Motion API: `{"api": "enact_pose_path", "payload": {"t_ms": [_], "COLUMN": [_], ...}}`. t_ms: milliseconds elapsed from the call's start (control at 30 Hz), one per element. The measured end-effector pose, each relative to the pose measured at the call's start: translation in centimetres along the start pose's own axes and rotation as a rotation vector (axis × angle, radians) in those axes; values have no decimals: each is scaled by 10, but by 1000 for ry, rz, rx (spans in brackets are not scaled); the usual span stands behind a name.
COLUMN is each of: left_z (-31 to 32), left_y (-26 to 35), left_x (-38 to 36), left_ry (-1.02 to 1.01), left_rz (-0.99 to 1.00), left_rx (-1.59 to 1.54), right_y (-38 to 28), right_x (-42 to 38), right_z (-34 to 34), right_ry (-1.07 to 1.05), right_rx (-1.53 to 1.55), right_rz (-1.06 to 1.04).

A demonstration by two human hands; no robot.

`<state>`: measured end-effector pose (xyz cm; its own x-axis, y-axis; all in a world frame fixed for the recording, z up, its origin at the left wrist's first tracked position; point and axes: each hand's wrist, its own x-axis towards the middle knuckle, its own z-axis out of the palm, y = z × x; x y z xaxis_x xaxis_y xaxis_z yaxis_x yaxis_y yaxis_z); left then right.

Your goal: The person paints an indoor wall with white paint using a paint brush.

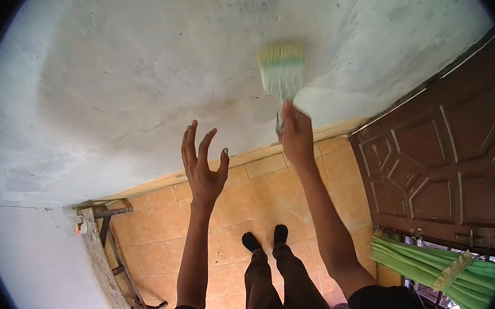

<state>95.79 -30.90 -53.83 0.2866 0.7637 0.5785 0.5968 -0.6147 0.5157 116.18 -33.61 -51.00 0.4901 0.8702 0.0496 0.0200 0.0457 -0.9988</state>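
My right hand (297,132) is closed round the handle of a wide paint brush (282,72), held upright with its pale yellow bristles at the top, against or very near the wall (150,57). The wall is whitish grey with darker, damp-looking patches. Nothing is in my left hand (204,164); its fingers are spread and raised in front of the lower wall, left of the brush. Whether its fingertips touch the wall I cannot tell.
A worn wooden bench (107,267) stands at the left by a white wall. Orange tiles (225,239) cover the floor under my feet. At the right are a brown panelled door (436,155) and a green curtain (464,271).
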Motion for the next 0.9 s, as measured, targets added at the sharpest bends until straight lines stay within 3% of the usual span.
{"api": "enact_pose_path", "payload": {"t_ms": [100,133,233,267,367,400,500,600,667,800,900], "left_z": [1,2,4,6,9,11,17,16,14,17,21], "left_y": [4,6,14,15,16,17,17,21,21,21,25], "left_x": [9,13,16,17,19,17,10,7,10,5,2], "left_ry": [18,19,22,28,38,32,20,-16,-16,-17,-14], "left_rz": [-9,-10,-25,-20,-18,-16,-35,-50,-35,-58,-66], "left_rx": [-2,-3,-9,-13,-42,-60,-32,-52,-43,-68,-66], "right_y": [16,22,40,44,-1,-20,19,67,62,-9,29], "right_x": [40,36,12,7,8,15,40,15,0,19,43], "right_z": [1,-1,-10,-15,-17,-14,-16,-26,-30,-8,5], "right_ry": [-11,30,-29,-19,7,17,25,19,16,4,32], "right_rx": [10,-112,6,6,21,41,-155,-51,59,75,-13], "right_rz": [-162,-146,95,90,-46,16,-105,16,62,-128,-219]}}
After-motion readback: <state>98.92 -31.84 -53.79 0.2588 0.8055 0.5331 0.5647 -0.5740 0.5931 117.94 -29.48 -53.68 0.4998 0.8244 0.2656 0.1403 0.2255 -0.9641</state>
